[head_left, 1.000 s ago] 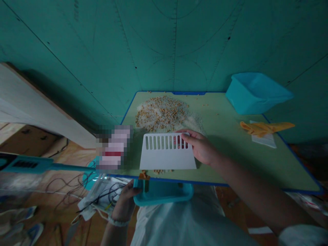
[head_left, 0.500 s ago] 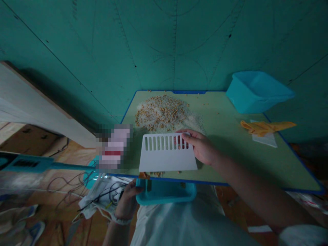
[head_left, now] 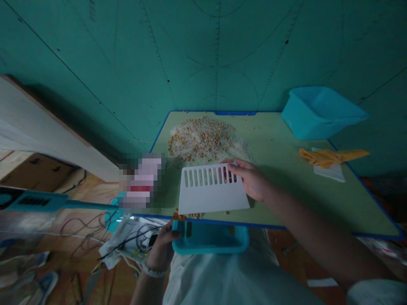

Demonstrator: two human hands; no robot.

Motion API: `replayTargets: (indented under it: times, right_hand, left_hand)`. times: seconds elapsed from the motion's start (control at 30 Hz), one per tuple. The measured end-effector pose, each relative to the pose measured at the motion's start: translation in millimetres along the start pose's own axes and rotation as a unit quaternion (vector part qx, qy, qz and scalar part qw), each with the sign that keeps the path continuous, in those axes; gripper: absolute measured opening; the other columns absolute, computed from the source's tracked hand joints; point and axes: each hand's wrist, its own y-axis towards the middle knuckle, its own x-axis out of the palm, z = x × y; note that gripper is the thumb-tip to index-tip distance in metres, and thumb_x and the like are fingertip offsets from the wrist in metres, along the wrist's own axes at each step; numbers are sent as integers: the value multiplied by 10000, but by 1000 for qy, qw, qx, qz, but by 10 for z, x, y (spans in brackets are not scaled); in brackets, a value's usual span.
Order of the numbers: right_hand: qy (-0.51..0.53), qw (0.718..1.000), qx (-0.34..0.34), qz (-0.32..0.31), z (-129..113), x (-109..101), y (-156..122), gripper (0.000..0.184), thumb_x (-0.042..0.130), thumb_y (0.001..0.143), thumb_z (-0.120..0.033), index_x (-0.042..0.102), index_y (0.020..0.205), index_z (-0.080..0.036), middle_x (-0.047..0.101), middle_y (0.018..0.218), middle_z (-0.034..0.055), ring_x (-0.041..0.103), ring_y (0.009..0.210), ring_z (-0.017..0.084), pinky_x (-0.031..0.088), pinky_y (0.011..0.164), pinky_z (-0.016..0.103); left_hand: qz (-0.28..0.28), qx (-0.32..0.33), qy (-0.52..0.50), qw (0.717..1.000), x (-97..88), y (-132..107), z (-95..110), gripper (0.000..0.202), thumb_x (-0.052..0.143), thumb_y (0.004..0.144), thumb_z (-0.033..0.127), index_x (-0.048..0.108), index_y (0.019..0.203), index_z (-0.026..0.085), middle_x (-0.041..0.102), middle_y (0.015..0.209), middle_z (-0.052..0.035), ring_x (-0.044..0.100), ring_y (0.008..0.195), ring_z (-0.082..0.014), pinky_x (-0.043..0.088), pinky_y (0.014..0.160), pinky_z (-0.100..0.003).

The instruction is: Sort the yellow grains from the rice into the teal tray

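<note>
My right hand (head_left: 251,180) grips a white slotted scraper (head_left: 211,190) by its right end and holds it on edge near the front of the green table (head_left: 286,186). A few yellow beans (head_left: 195,215) lie at the table edge just under the scraper. My left hand (head_left: 162,248) holds the left end of a small teal tray (head_left: 211,239) below the table's front edge; a bean or two lie in it. Behind the scraper spreads a pile of yellow beans mixed with white grains (head_left: 203,140).
A teal tub (head_left: 321,112) stands at the table's back right, with an orange cloth (head_left: 330,156) on a white sheet in front of it. A blurred-out object (head_left: 141,182) sits at the table's left front corner. Cables and bags (head_left: 127,241) lie on the floor to the left.
The scraper has tilted and shifted slightly right, pushing beans to the table edge. The tray has moved a little right under the edge, and a bean now shows inside it.
</note>
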Motion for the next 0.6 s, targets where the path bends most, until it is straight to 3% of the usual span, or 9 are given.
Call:
replayTargets:
  times: [0.3,0.6]
  right_hand:
    - [1,1000,-10,9,-24,2,-7,211,700,633,-262,634,817,-182,667,645,-5,577,542,103,441,559,246]
    - [-22,999,1,-45,-56,-2,-103,270,745,593,-314,651,809,-183,676,671,-10,595,566,96,443,566,234]
  left_hand:
    - [-10,-2,-2,1000,10,-3,0,172,641,549,126,716,698,166,707,603,-16,639,605,-197,494,626,-301]
    - [-6,0,-25,1000,75,-32,34,229,639,530,111,726,731,179,725,652,-13,630,595,-183,477,601,-286]
